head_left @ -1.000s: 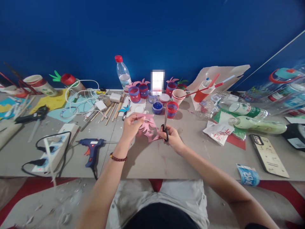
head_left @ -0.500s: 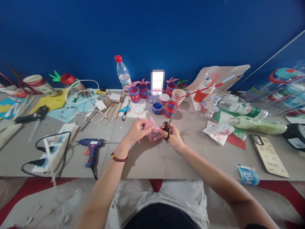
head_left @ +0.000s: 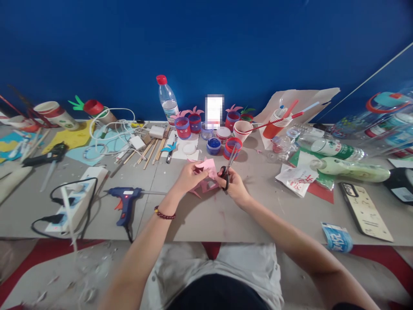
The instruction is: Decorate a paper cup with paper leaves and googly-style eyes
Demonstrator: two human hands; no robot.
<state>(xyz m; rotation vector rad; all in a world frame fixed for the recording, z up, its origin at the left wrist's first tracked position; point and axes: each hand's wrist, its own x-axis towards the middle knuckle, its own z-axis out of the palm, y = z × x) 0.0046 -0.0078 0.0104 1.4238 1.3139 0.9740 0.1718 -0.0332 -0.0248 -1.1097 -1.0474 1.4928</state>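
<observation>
Nearest, below the desk edge, are a person's pale trousers (head_left: 171,271) and a grey and red floor (head_left: 32,288) littered with small scraps. Above, a smooth grey desk (head_left: 206,224) with a seam runs the full width. At its front edge on the right is a crumpled blue and white packet (head_left: 337,238); behind it lies a phone in a cream patterned case (head_left: 369,211). On the left, a white power strip (head_left: 77,200) sits near a blue hot-glue gun with an orange trigger (head_left: 127,204).

In the middle, the left hand (head_left: 191,176), a dark red bead bracelet (head_left: 166,215) at its wrist, pinches a jagged-cut sheet of pink paper (head_left: 209,165) between its fingers. The right hand (head_left: 234,183) grasps metal scissors with black handles (head_left: 229,164), blades pointing away; its fingertips appear to touch the paper's right edge.

Close beyond, a red and purple cup (head_left: 236,153) sits partly behind the blades, beside an open jar of blue paint (head_left: 213,147). Tangled white cables (head_left: 111,110) crowd the left; clear plastic bottles (head_left: 325,146) lie right. Farthest, a clear red-capped bottle (head_left: 168,103) stands before a deep-blue wall (head_left: 206,47).
</observation>
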